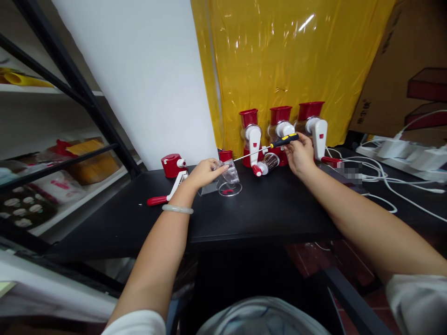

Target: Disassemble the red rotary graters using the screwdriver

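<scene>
My left hand [205, 171] is closed on a clear plastic housing [230, 176] that stands on a round clear base on the black table [261, 209]. My right hand [299, 153] grips a screwdriver [275, 143] with a black and yellow handle; its thin shaft points left toward the clear housing. A metal grater drum [269, 163] with a red knob lies just below the shaft. Three red and white hand-crank grinders [281, 128] stand in a row behind my hands.
A loose white crank with a red handle [166, 194] and a red cap part [172, 165] lie at the left. White cables and a power strip [394, 153] sprawl at the right. Yellow sheeting [279, 56], a cardboard box [408, 70] and a shelf rack [52, 153] surround the table.
</scene>
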`<state>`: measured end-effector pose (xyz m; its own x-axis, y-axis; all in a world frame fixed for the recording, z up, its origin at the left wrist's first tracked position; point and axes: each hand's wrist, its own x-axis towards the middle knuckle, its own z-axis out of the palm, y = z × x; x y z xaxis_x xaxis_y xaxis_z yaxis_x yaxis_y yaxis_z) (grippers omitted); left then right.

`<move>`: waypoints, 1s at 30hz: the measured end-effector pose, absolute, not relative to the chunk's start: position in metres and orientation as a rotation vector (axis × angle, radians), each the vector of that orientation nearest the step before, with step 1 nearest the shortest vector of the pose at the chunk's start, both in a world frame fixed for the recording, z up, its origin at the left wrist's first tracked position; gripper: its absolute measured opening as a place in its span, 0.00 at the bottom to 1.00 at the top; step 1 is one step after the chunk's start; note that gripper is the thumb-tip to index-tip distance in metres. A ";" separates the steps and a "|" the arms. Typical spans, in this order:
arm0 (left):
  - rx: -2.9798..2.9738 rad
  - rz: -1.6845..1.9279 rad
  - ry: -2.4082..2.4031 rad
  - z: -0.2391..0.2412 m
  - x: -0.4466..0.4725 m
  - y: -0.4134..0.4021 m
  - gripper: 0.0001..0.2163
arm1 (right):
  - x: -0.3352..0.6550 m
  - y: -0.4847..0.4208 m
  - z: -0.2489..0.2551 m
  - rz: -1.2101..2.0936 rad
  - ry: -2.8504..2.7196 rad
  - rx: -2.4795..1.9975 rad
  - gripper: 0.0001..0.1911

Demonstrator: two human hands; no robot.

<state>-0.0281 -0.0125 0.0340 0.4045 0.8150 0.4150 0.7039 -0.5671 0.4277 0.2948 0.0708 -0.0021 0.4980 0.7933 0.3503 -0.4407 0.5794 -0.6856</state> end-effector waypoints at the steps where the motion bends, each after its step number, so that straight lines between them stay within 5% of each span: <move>1: 2.464 0.888 1.364 0.034 -0.028 -0.012 0.26 | 0.294 0.070 -0.001 0.795 -0.700 -0.560 0.19; 30: 2.457 0.890 1.376 0.034 -0.028 -0.013 0.26 | 0.288 0.066 -0.003 0.808 -0.644 -0.645 0.09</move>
<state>-0.0283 -0.0128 0.0340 0.3898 0.8246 0.4100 0.7119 -0.5522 0.4338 0.2882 0.0665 -0.0027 0.5294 0.8055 0.2663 -0.4390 0.5287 -0.7265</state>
